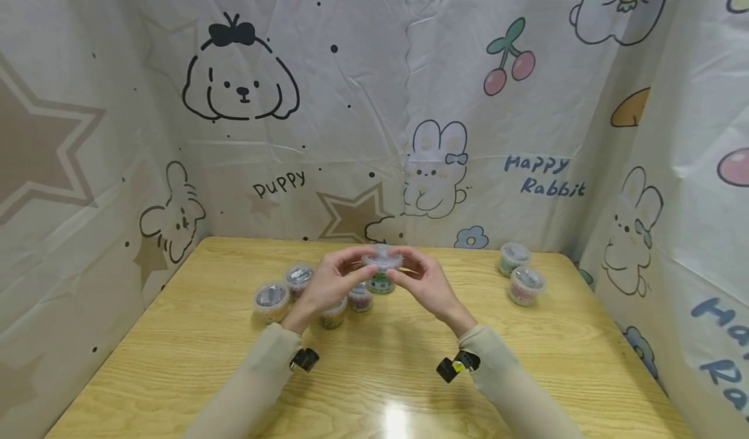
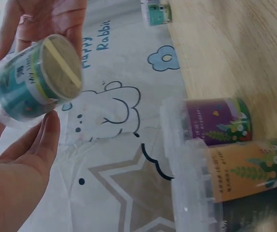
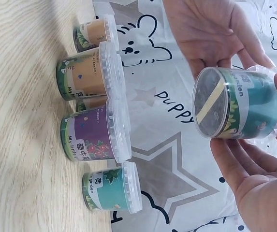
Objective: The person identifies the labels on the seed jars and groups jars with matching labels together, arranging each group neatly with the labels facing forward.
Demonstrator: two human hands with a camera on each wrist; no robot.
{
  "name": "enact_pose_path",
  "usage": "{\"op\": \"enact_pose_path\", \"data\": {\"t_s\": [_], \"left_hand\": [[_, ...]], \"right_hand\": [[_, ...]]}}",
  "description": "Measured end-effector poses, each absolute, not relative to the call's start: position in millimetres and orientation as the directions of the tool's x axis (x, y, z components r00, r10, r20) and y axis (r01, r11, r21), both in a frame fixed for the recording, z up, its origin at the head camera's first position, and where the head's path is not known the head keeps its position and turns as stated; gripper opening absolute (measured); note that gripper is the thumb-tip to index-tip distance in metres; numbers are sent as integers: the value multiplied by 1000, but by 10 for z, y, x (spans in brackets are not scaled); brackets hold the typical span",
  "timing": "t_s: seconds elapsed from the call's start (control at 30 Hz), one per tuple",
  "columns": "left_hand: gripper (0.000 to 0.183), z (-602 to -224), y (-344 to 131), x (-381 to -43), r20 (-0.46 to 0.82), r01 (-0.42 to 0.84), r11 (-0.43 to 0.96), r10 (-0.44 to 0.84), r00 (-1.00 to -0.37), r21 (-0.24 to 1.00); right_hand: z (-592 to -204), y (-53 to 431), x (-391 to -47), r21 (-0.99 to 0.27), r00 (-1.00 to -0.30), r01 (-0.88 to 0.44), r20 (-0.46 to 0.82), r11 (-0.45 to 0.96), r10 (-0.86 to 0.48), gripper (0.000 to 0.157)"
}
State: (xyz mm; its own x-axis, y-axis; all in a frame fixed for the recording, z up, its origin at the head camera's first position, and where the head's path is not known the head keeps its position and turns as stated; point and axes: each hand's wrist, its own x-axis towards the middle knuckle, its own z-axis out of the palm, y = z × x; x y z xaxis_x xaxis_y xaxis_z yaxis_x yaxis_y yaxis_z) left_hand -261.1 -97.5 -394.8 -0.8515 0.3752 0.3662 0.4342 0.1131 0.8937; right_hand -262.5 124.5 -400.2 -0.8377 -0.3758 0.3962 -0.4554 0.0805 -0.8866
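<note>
Both hands hold a lidded plastic cup [image 1: 381, 281] with a teal "My little garden" label, raised above the table. My left hand [image 1: 336, 279] grips it from the left, and my right hand [image 1: 427, 283] from the right. Thumbs face me, and fingers reach round the lid's far side. In the left wrist view the cup [image 2: 39, 79] shows its base, crossed by a pale yellow strip. Dark contents press against that clear base in the right wrist view. Close to my left hand stand a purple-labelled cup [image 3: 90, 135] and an orange-labelled cup [image 3: 82, 75].
Another teal-labelled cup [image 3: 107, 189] stands near the purple one. Farther left is another lidded cup [image 1: 272, 299]. Two cups, one greenish [image 1: 513, 260] and one pinkish [image 1: 526, 286], stand at the back right. A printed curtain [image 1: 351, 101] surrounds the wooden table [image 1: 363, 374].
</note>
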Motion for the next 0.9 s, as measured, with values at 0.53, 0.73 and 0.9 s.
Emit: {"op": "enact_pose_path", "data": {"t_s": [0.53,0.73,0.9], "left_hand": [[25,-3725,-893,-2412,424,474,114,305,-853,873],[25,-3831,-891,-2498,423,478,134,304,-854,868],[25,-3953,-920,-2594,389,447,125,327,-861,886]], "right_hand": [[-4001,1225,-2628,-886,-840,-452,383,105,-384,40],[-3994,1256,-2617,-890,-847,-440,368,118,-383,41],[-3998,1287,-2619,-893,-856,-431,359,130,-373,39]]}}
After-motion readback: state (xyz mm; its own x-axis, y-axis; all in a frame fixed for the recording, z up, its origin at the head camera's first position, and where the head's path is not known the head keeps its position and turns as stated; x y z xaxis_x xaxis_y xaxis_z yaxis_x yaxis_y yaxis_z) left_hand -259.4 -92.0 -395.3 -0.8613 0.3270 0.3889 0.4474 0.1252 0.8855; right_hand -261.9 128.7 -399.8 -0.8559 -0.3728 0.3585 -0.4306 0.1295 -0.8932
